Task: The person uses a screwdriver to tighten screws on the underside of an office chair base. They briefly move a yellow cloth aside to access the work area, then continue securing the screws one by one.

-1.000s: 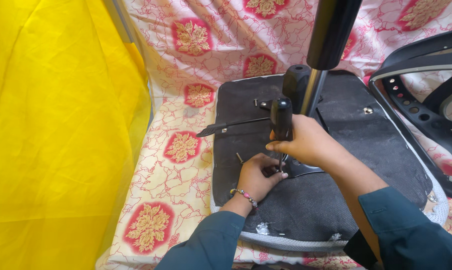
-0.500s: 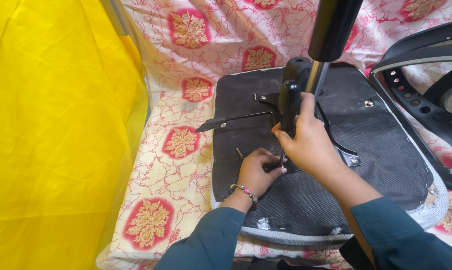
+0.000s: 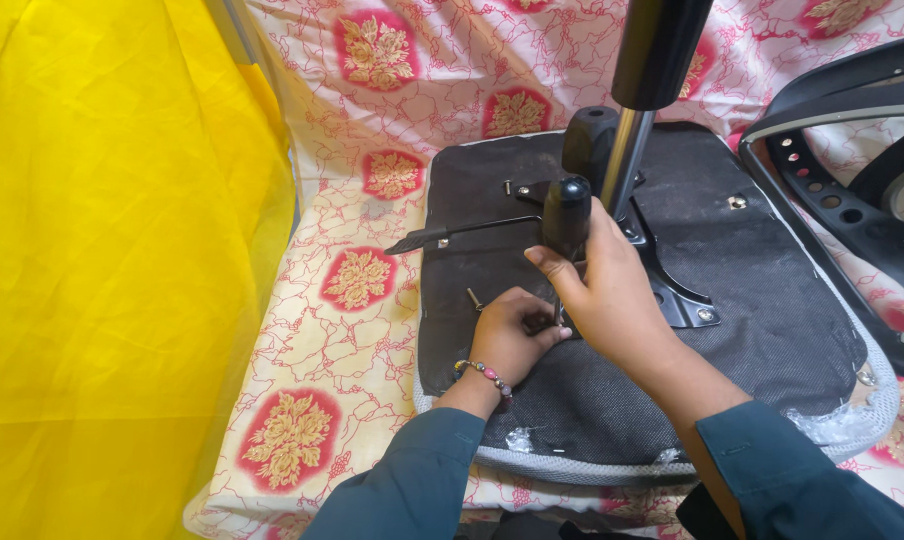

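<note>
An upturned office chair seat [image 3: 772, 330] with a dark fabric underside lies on a patterned cloth. A black metal mechanism plate [image 3: 672, 290] with a gas cylinder [image 3: 642, 90] stands on it. My right hand [image 3: 607, 290] is closed around the black handle of a screwdriver [image 3: 565, 215], held upright over the plate's near-left corner. Just below it, my left hand [image 3: 507, 335] rests on the seat with its fingers pinched at the tool's tip. A loose screw [image 3: 474, 298] lies beside the left hand. A thin black lever [image 3: 452, 235] sticks out to the left.
A yellow sheet [image 3: 112, 260] covers the left side. The red and cream floral cloth [image 3: 362, 280] spreads under the seat. A black plastic chair back frame [image 3: 852, 150] lies at the right edge.
The view has shifted a little. My right hand with the screwdriver has stayed over the same corner, and the left hand has kept its place at the tip.
</note>
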